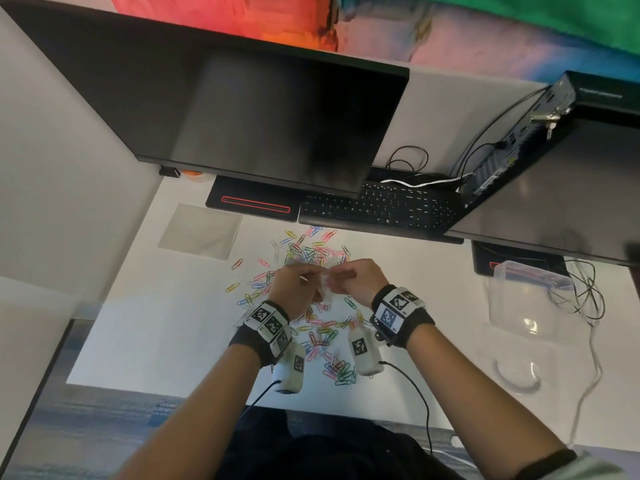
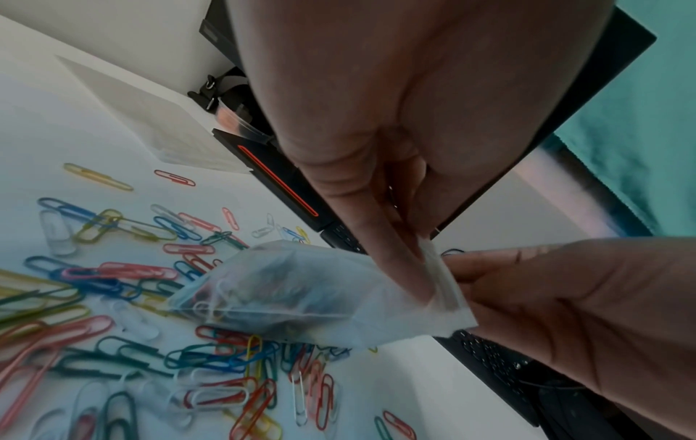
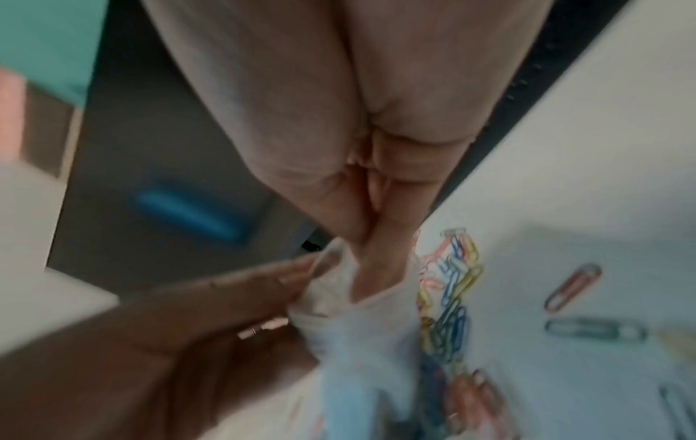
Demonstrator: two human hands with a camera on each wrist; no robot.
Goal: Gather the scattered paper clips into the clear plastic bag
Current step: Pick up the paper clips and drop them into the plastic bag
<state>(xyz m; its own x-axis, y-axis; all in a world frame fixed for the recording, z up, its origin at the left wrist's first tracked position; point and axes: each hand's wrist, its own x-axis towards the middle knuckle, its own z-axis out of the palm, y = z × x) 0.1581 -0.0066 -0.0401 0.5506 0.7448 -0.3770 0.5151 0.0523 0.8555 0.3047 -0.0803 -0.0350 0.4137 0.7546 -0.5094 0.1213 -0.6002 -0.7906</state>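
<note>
Several coloured paper clips (image 1: 313, 252) lie scattered on the white desk (image 1: 145, 334), around and below my hands. Both hands hold a small clear plastic bag (image 1: 325, 289) just above the clips. My left hand (image 1: 294, 285) pinches one side of its top edge and my right hand (image 1: 349, 280) pinches the other. In the left wrist view the clear plastic bag (image 2: 301, 294) hangs from the left hand (image 2: 406, 262) and the right hand (image 2: 527, 297) over the paper clips (image 2: 211, 357). The right wrist view is blurred; the bag (image 3: 357, 327) shows between both hands.
A dark monitor (image 1: 242, 112) and black keyboard (image 1: 381, 206) stand at the back of the desk. Another flat clear bag (image 1: 201, 232) lies at back left. A clear plastic container (image 1: 526, 299) and cables (image 1: 585, 296) sit at the right.
</note>
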